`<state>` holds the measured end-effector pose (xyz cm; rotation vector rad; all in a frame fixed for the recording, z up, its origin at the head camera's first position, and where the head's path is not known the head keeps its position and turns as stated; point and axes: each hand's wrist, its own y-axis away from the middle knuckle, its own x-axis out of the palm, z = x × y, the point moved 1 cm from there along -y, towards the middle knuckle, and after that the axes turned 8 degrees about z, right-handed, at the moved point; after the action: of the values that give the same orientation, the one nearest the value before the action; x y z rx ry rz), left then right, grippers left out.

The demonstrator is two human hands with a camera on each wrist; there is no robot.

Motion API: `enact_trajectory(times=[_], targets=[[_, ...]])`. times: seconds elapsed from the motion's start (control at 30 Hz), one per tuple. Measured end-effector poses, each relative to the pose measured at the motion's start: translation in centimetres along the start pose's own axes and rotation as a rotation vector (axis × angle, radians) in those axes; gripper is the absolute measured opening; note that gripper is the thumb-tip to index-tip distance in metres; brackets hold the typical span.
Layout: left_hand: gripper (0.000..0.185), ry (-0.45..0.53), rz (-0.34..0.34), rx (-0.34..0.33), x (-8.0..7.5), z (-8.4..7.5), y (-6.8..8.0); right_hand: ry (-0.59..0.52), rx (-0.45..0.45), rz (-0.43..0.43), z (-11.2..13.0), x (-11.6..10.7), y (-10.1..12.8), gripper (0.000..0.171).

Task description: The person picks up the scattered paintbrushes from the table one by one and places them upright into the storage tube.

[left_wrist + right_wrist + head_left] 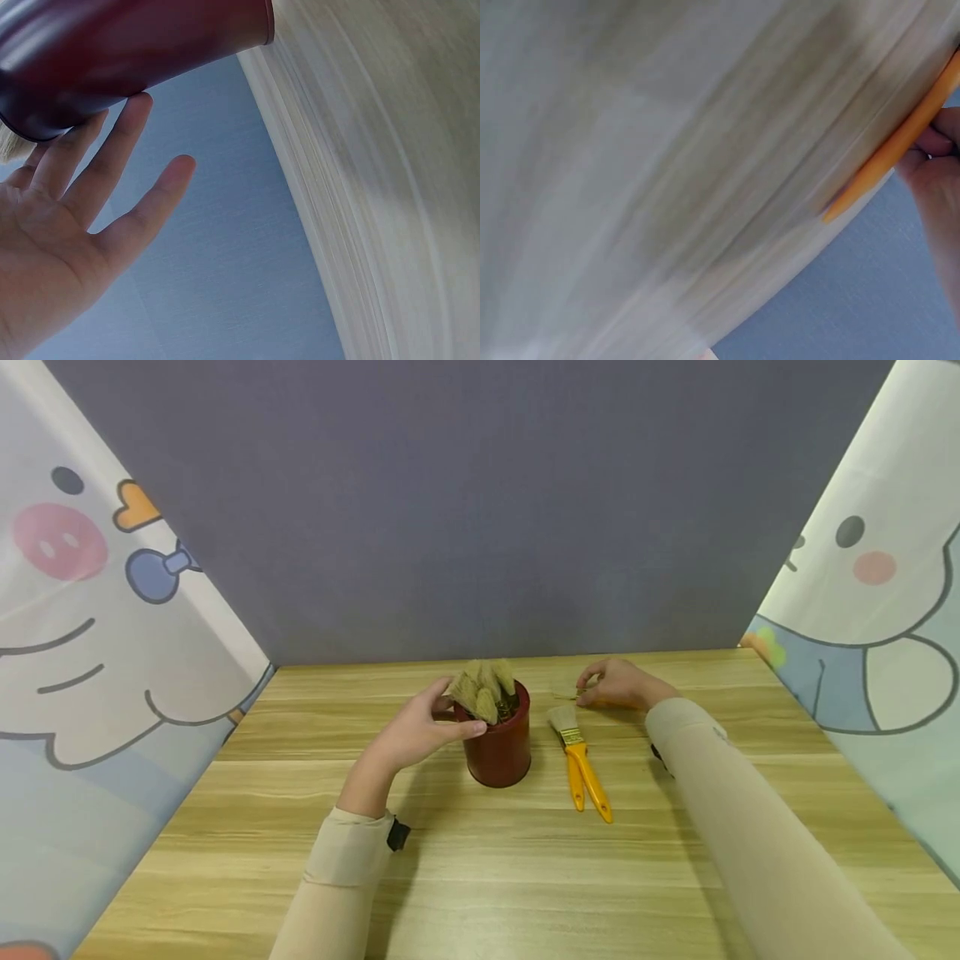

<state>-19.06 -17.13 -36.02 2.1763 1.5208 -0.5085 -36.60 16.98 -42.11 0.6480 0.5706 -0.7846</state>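
My left hand [416, 727] grips a dark red pot [497, 757] near its rim, thumb in front and fingers on the far side. In the left wrist view some fingertips touch the pot's wall, while one finger stands off it. Several pale brush heads [486, 687] stick up out of the pot, bristles upward. To the right, my right hand [618, 682] pinches a thin paintbrush [568, 697], seen nearly edge-on from the head. An orange handle [900, 142] crosses in front of the fingers in the right wrist view.
Two paintbrushes with orange handles [588, 777] lie overlapped on the wooden table [480, 877] between the pot and the right hand. A grey panel [480, 510] stands along the table's back edge. Cartoon-printed sheets [82, 668] hang on both sides.
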Motion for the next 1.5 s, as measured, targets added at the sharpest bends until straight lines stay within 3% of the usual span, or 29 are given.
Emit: enact_trajectory(times=[0.4,0.87,1.03,1.17,1.33,1.5], targets=[[0.093,-0.023,-0.011,0.023,-0.1,0.1,0.1,0.093,-0.062,-0.090,-0.2,0.3,-0.6,0.031],[0.096,-0.011,-0.014,0.000,-0.3,-0.2,0.5,0.068,-0.051,-0.070,0.1,0.4,-0.6,0.033],[0.099,-0.009,-0.004,-0.011,0.2,0.0,0.2,0.060,-0.052,-0.060,0.7,-0.9,0.7,0.032],[0.102,-0.004,0.010,-0.015,0.6,0.1,0.0,0.053,-0.092,-0.092,3.4,-4.1,2.6,0.034],[0.102,-0.023,-0.006,-0.008,0.3,0.0,0.0,0.040,-0.186,-0.204,9.3,-8.3,5.6,0.036],[0.103,-0.031,-0.001,-0.018,0.0,-0.3,0.2,0.015,-0.329,-0.294,15.2,-9.9,8.9,0.030]])
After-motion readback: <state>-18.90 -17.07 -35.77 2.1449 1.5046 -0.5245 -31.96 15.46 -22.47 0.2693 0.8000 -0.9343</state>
